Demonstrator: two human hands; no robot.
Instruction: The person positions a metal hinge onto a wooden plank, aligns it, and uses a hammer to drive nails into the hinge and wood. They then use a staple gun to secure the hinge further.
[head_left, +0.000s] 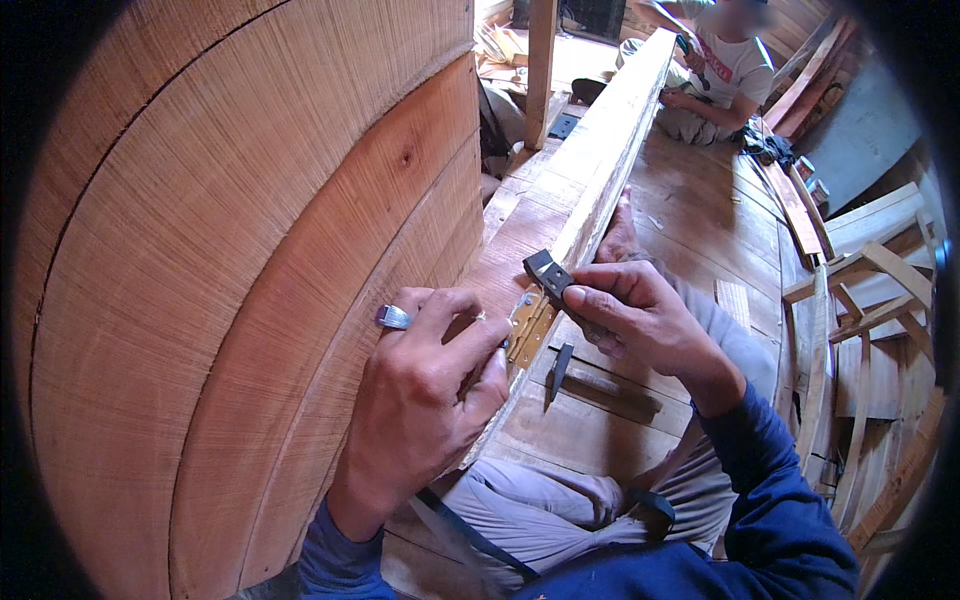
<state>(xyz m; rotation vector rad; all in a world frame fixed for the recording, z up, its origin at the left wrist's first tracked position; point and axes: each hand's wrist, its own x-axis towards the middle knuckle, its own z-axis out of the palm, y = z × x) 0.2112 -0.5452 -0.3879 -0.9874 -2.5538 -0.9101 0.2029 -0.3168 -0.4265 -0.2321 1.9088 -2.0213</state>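
A brass-coloured hinge (532, 330) with small holes lies against the near end of a long wooden beam (606, 135). My left hand (425, 375), with a ring on one finger, is closed in a pinch at the hinge's left edge; whatever the fingertips hold is too small to make out. My right hand (645, 322) grips a dark, blocky metal piece (549, 272) with small holes, tilted just above the hinge's far end. Part of this piece is hidden by my fingers. A dark wedge-shaped piece (560, 371) shows below, right of the hinge.
A tall curved plank wall (250, 250) rises close on my left. Across the plank floor (700, 220), another person (715, 70) sits at the beam's far end, holding a hammer-like tool. Wooden frames (880, 290) stand at right. A wooden post (541, 75) stands behind the beam.
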